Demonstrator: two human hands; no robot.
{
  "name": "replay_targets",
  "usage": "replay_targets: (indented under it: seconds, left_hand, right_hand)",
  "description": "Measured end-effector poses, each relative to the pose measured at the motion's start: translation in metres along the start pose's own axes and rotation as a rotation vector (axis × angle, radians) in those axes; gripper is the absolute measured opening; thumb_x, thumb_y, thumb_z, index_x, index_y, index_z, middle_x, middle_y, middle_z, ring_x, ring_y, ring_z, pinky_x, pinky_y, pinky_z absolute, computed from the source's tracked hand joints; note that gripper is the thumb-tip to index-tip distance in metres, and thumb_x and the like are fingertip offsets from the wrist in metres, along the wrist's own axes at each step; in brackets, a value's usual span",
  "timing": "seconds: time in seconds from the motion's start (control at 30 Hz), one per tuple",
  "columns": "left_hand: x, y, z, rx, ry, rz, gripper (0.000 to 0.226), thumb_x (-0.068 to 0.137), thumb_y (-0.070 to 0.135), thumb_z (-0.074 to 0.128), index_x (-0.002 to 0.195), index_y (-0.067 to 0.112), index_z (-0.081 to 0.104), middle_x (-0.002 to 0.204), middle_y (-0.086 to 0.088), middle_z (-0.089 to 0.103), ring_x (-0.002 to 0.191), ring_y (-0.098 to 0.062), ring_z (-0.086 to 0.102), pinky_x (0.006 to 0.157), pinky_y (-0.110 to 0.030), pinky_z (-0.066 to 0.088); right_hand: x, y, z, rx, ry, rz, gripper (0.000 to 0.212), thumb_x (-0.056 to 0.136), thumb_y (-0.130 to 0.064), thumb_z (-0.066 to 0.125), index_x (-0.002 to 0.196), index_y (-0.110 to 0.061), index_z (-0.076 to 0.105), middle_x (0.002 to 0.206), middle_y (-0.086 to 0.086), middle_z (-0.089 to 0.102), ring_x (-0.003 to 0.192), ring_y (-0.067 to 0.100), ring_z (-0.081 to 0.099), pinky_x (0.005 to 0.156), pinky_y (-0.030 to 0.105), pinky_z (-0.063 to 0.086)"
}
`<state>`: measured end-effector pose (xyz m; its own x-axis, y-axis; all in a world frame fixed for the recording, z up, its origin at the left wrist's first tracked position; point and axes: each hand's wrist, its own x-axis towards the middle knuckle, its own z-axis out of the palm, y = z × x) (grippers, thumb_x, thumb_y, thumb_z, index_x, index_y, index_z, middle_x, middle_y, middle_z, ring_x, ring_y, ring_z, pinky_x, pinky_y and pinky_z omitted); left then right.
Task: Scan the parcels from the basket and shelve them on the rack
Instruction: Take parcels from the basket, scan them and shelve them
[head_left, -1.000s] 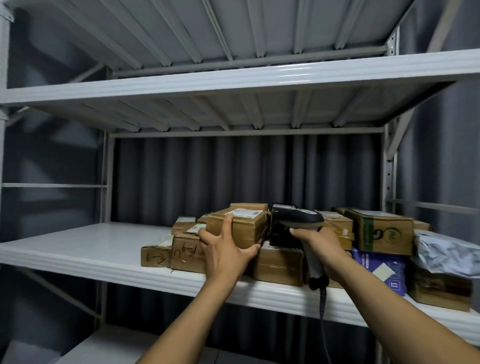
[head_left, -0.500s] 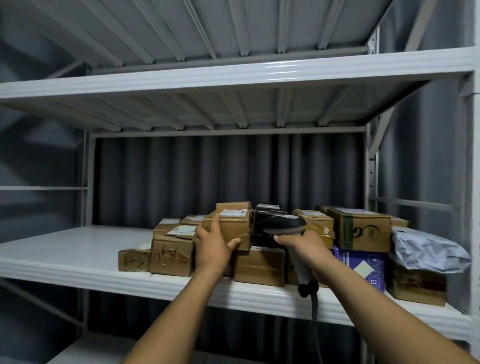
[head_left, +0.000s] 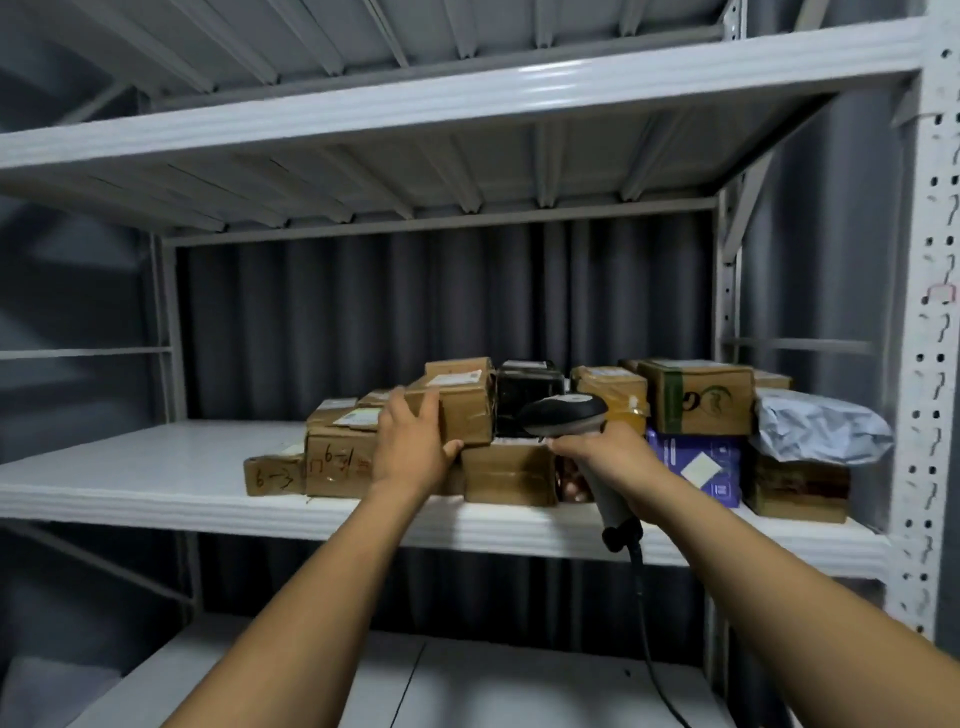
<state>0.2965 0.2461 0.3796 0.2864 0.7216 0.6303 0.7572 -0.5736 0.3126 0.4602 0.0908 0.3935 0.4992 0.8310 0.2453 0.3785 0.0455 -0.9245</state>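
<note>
A brown cardboard parcel with a white label lies on top of other boxes on the middle shelf of the white rack. My left hand lies against its left front corner, fingers up along the side and thumb under the front edge. My right hand grips the handle of a black and grey barcode scanner, whose head hangs just in front of the parcel pile. The scanner's cable drops below the shelf. No basket is in view.
Several more parcels fill the shelf's right half: marked brown boxes, a black box, a green-printed carton, a blue box, a grey poly bag. An upper shelf, a lower shelf and the perforated upright frame the space.
The view has pulled back and swung left, so the pile looks smaller. My left hand stays on the labelled parcel, which sits further onto the stack. My right hand still holds the scanner.
</note>
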Motion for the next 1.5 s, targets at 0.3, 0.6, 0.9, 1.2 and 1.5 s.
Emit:
replay_targets:
  seconds: [0.3,0.6,0.9,1.2,1.5]
  left_hand:
    - [-0.113,0.000,0.033,0.187,-0.136,0.200,0.059,0.090,0.037,0.060,0.141,0.018,0.039,0.150,-0.020,0.025,0.133,-0.037,0.030,0.103,-0.045,0.037]
    - [-0.273,-0.002,0.127,0.213,-0.470,0.164,0.054,0.094,0.039,0.054,0.142,0.017,0.040,0.152,-0.016,0.026,0.136,-0.033,0.030,0.100,-0.042,0.041]
    - [-0.400,-0.005,0.209,0.181,-0.813,0.163,0.058,0.092,0.038,0.055,0.145,0.021,0.037,0.153,-0.011,0.028,0.137,-0.031,0.031,0.106,-0.039,0.038]
    - [-0.484,-0.061,0.209,-0.004,-1.177,0.065,0.065,0.085,0.049,0.066,0.141,0.023,0.045,0.138,-0.007,0.047,0.125,-0.024,0.048,0.103,-0.027,0.039]
    - [-0.496,-0.095,0.186,-0.050,-1.366,0.113,0.109,0.065,0.046,0.085,0.152,0.022,0.024,0.150,-0.003,0.039,0.135,-0.019,0.038,0.103,-0.014,0.025]
  right_hand:
    - [-0.080,0.078,-0.007,-0.081,-0.014,0.064,0.011,0.082,-0.016,0.070,0.084,-0.006,0.066,0.055,0.008,0.054,0.045,0.021,0.052,0.044,0.026,0.045]
    - [-0.177,0.203,-0.024,-0.347,-0.135,0.197,0.014,0.080,-0.022,0.072,0.079,-0.010,0.065,0.064,0.006,0.062,0.045,0.016,0.058,0.047,0.022,0.048]
    - [-0.234,0.321,-0.042,-0.578,-0.209,0.347,0.031,0.079,-0.027,0.074,0.104,-0.010,0.068,0.093,0.010,0.067,0.080,0.022,0.060,0.059,0.026,0.043]
    - [-0.250,0.357,0.020,-0.378,-0.466,0.353,0.014,0.079,-0.026,0.077,0.085,-0.020,0.065,0.068,-0.007,0.060,0.055,0.007,0.056,0.050,0.020,0.040]
    - [-0.252,0.369,0.071,-0.332,-0.608,0.369,0.028,0.079,-0.024,0.076,0.104,-0.014,0.070,0.077,-0.003,0.065,0.062,0.018,0.064,0.047,0.018,0.043]
